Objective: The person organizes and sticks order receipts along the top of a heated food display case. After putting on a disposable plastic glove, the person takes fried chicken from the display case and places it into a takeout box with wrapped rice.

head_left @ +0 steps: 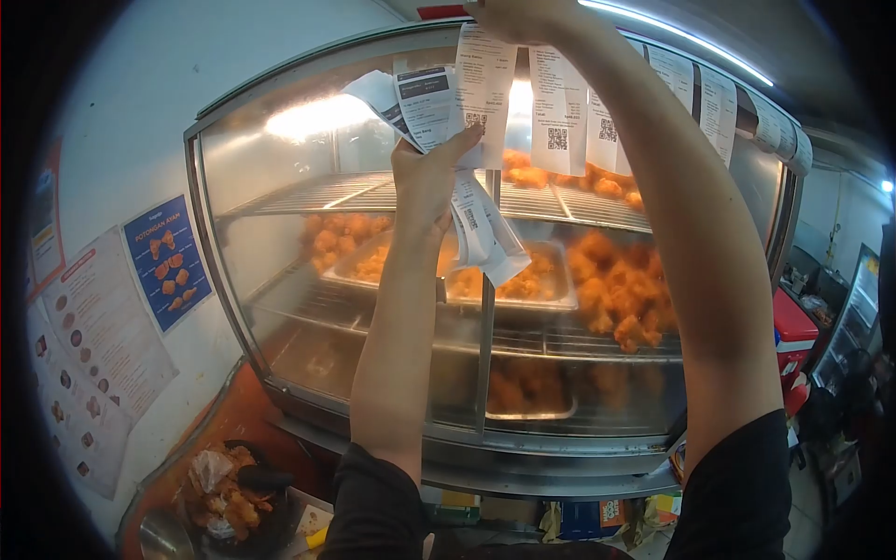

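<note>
Paper slips first: gripping the loose bunch in the left hand, near the upper middle of the scene, with fingers closed around it and thumb pressing on the long printed slip. Letting the lower ends dangle below the hand, curling and overlapping in front of the glass. Reaching up with the right hand to the top of that long slip, by the upper edge; fingertips not showing clearly, so cannot tell whether pinching or apart.

For good handling, pressing lightly enough to avoid creasing the print, yet firmly enough to stop inner slips sliding loose; steadying the long slip low down while working at its top; avoiding sideways tugs, so as not to tear thin paper or disturb the hanging row of slips on the right.

Moving outward, facing the display cabinet behind the slips, viewing fried pieces on its wire shelves and a metal tray at the middle. Farther out, glimpsing a blue poster on the left, a metal bowl near left, a red box far right
</note>
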A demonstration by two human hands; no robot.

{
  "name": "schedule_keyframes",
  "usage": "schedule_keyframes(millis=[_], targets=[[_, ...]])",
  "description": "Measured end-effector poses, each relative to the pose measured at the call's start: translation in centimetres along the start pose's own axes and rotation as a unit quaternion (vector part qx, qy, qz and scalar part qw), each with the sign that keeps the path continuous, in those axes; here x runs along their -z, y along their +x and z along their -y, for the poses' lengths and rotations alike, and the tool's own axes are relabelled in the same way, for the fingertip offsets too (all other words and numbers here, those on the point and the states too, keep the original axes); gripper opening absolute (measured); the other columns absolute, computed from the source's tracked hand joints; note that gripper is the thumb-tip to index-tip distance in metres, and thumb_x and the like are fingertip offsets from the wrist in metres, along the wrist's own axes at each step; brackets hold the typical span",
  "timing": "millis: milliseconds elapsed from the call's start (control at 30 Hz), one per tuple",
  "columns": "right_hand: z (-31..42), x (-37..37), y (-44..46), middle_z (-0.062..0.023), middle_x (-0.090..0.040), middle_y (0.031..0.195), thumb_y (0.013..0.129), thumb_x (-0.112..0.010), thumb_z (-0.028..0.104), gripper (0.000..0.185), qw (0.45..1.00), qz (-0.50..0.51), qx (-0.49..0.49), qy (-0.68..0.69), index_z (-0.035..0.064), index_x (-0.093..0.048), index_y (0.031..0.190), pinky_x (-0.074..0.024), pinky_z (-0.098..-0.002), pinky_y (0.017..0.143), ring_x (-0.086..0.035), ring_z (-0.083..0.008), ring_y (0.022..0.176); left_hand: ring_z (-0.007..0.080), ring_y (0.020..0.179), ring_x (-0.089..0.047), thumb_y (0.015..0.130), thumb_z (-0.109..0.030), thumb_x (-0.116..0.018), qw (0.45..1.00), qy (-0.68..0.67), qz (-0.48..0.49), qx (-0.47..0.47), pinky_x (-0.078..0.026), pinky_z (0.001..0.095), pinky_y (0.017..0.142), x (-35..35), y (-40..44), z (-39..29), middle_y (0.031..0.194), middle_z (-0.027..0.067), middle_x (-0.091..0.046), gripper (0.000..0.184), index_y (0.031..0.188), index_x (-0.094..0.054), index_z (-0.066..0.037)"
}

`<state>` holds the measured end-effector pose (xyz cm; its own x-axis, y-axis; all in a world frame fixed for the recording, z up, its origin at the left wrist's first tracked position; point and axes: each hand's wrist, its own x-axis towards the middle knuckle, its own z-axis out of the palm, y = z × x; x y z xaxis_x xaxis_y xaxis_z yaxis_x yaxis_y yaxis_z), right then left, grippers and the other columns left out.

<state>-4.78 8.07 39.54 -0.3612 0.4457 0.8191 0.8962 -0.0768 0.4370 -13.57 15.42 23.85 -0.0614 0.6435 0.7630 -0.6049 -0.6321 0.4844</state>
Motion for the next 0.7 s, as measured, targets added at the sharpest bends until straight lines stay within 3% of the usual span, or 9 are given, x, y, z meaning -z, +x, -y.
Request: schedule_keyframes(millis=[100,333,433,500,700], targets=[[0.1,0.0,0.4,-0.0171,-0.059,0.106,0.084,-0.043,0.03,0.038,0.999,0.005,-0.032,0.032,-0.0011,-0.062,0.098,-0.0239,-0.0497,0.095,-0.042,-0.0346,0.111,0.017,0.071,-0.06,0.068,-0.004,-0.07,0.999,0.011,0.008,-0.034,-0.049,0.0268,0.062,-0.1,0.1,0.3,0.088,0.0114,-0.061,0.032,0.096,-0.057,0.003],[0.3,0.2,0.0,-0.0177,-0.06,0.103,0.084,-0.043,0.029,0.037,0.999,0.03,-0.033,0.023,0.0001,-0.063,0.096,-0.0229,-0.0497,0.096,-0.043,-0.0342,0.11,0.0154,0.061,-0.059,0.067,-0.008,-0.072,0.999,0.049,-0.006,-0.004,-0.048,0.0256,0.055,0.0,-0.2,0.1,0.08,0.0109,-0.061,0.03,0.091,-0.057,0.003],[0.4,-0.4,-0.1,-0.0183,-0.06,0.102,0.084,-0.042,0.03,0.039,0.998,-0.014,-0.034,0.05,-0.0012,-0.063,0.095,-0.0231,-0.0492,0.096,-0.043,-0.0347,0.109,0.0165,0.063,-0.06,0.07,-0.01,-0.071,0.999,0.042,-0.001,-0.001,-0.05,0.0264,0.056,1.0,-0.1,-0.3,0.08,0.0114,-0.061,0.029,0.091,-0.057,0.003],[0.4,-0.9,-0.2,-0.0188,-0.059,0.103,0.084,-0.042,0.03,0.04,0.998,-0.018,-0.04,0.049,-0.0023,-0.062,0.096,-0.0236,-0.0489,0.096,-0.043,-0.0349,0.109,0.02,0.071,-0.062,0.074,-0.005,-0.064,0.999,-0.005,-0.048,0.015,-0.051,0.0281,0.061,2.2,0.2,-0.9,0.084,0.0149,-0.061,0.024,0.093,-0.054,0.006],[0.1,-1.5,0.0,-0.0203,-0.059,0.104,0.085,-0.039,0.03,0.042,0.997,-0.049,-0.037,0.055,-0.0041,-0.062,0.095,-0.0262,-0.0486,0.095,-0.043,-0.037,0.108,0.0217,0.077,-0.062,0.081,-0.009,-0.057,1.0,0.003,0.0,-0.016,-0.051,0.0306,0.069,3.7,2.4,-1.9,0.086,0.0159,-0.062,0.022,0.097,-0.055,0.006]])
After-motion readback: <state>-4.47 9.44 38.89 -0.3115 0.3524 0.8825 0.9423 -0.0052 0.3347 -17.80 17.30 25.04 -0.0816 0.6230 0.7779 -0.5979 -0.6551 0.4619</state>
